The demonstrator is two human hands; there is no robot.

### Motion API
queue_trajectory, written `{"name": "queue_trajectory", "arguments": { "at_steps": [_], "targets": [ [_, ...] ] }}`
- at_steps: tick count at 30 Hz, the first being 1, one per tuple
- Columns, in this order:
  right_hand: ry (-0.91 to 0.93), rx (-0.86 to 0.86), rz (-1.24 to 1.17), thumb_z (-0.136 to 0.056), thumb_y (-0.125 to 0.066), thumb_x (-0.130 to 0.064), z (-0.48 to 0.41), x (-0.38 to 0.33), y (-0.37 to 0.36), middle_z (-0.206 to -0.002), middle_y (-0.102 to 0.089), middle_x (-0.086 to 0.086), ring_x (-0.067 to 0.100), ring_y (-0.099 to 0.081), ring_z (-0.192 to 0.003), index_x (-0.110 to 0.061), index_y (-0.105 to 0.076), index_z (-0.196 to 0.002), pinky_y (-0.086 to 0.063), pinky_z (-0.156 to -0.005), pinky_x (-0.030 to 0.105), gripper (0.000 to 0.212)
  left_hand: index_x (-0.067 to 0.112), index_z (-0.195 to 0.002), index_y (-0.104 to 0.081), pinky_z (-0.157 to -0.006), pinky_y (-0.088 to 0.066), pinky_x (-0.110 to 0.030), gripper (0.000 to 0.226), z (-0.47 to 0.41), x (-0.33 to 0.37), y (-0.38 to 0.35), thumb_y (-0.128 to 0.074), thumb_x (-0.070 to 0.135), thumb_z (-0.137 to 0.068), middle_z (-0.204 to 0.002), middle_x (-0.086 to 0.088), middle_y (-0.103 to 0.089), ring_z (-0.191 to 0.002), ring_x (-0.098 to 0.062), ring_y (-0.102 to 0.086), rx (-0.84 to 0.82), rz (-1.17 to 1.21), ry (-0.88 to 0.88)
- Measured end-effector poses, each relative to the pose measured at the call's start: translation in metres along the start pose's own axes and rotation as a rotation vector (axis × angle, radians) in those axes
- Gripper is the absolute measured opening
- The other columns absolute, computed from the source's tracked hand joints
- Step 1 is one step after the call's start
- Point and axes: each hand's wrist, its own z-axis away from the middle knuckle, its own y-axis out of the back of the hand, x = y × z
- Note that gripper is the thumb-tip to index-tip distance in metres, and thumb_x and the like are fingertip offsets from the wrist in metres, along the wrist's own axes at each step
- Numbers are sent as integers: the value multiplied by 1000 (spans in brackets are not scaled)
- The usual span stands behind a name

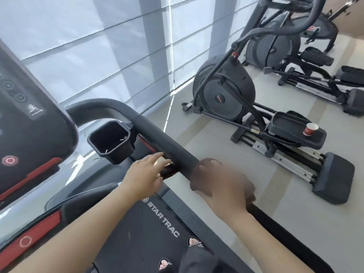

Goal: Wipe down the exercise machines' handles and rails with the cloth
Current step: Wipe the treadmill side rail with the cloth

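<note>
I stand on a Star Trac treadmill. Its black padded right handrail (169, 142) runs from the console down toward the lower right. My right hand (222, 184) wraps over this rail partway along it; it is motion-blurred, with a dark smear over the fingers. No cloth shows clearly, and I cannot tell whether one lies under that hand. My left hand (145, 172) hovers just left of the rail with its fingers spread, holding nothing, close to the red-trimmed bracket below the rail.
The treadmill console (29, 119) fills the left, with a black cup holder (112, 140) beside the rail. Two elliptical trainers (226, 89) stand on the grey floor to the right; a red paper cup (310, 129) sits on the nearer one's pedal. Window blinds line the back.
</note>
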Motion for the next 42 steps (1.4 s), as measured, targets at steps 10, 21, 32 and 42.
{"name": "queue_trajectory", "arguments": {
  "at_steps": [10,21,32,42],
  "targets": [
    [108,-66,-86,-76,-65,-54,-51,-26,-1,-137,-46,10,36,-44,-119,-29,-48,-129,-43,-85,52,60,22,-100,-60,-65,-51,-39,19,24,-18,-1,-47,31,-89,-96,2,-60,-86,-22,-58,108,62,249],
    [151,-173,-206,-79,-46,-66,-96,-26,-15,-151,-23,8,31,-31,-127,-40,-22,-140,-35,-98,48,71,24,-94,-58,-62,-45,-33,25,21,-17,-7,-37,38,-89,-89,7,-59,-83,-18,-56,64,-10,347],
    [231,-174,-142,-72,-31,-78,-63,-8,-12,-149,-28,10,36,-33,-127,-42,-30,-136,-36,-93,57,74,27,-93,-59,-59,-40,-31,21,22,-15,-7,-42,37,-88,-90,8,-62,-84,-17,-58,103,47,383],
    [157,-194,-130,-84,-44,-60,-81,-18,-14,-145,-30,13,35,-42,-117,-36,-22,-141,-41,-90,49,65,26,-93,-57,-62,-42,-32,26,24,-16,-8,-36,41,-89,-90,7,-61,-84,-18,-57,63,14,397]
  ]
}}
